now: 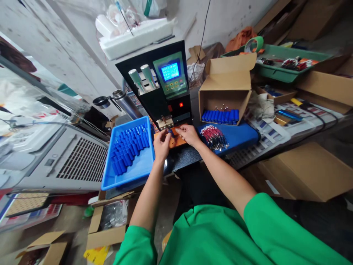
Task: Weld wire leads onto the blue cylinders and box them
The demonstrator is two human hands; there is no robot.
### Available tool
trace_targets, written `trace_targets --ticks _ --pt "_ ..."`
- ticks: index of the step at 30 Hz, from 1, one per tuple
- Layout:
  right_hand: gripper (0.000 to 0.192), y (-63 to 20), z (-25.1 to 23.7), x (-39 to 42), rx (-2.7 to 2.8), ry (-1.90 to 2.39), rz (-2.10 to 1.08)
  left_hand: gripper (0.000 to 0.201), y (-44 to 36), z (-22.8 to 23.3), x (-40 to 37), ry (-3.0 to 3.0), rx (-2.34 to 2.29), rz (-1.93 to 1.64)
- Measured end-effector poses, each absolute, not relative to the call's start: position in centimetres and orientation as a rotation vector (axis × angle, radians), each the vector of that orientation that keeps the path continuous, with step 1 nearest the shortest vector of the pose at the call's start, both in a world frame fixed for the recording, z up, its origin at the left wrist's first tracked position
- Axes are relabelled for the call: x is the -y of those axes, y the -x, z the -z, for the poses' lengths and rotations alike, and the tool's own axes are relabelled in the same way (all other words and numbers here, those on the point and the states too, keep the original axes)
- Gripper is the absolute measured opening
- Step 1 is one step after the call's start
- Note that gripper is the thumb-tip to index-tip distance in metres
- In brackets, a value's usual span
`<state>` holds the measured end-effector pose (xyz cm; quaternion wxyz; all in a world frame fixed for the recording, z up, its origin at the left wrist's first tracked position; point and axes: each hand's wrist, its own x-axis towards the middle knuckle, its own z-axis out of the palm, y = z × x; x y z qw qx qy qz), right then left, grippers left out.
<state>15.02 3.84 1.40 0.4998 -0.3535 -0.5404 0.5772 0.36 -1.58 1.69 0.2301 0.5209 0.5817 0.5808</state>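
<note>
"Two hands met under the welder's tip in the head view; what did they grip?"

"The left hand (162, 144) and right hand (188, 134) each pinched one blue cell (171, 132) on the orange pad (176, 141). A slip could have put fingers under the tip."

"Containers?"

"Blue tray (135, 173) of loose cells; cardboard box (224, 97) with a row."
</note>
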Motion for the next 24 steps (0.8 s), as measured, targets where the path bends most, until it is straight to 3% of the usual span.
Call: trace_targets --ticks 5,11,24 --pt "0.053 -15.1 -1.5 -3.9 1.303 0.864 -1.402 0.038 1.0 -2.3 4.4 -1.520 -1.718 -1.408" --pt "0.054 -14.9 -1.1 -4.1 1.308 0.844 -1.382 0.026 0.6 -1.6 5.3 -1.687 -1.760 -1.216" --pt "0.025 -15.5 -1.2 -3.9 1.553 0.694 -1.461 0.016 -1.2 -1.5 2.9 -1.449 -1.632 -1.417"
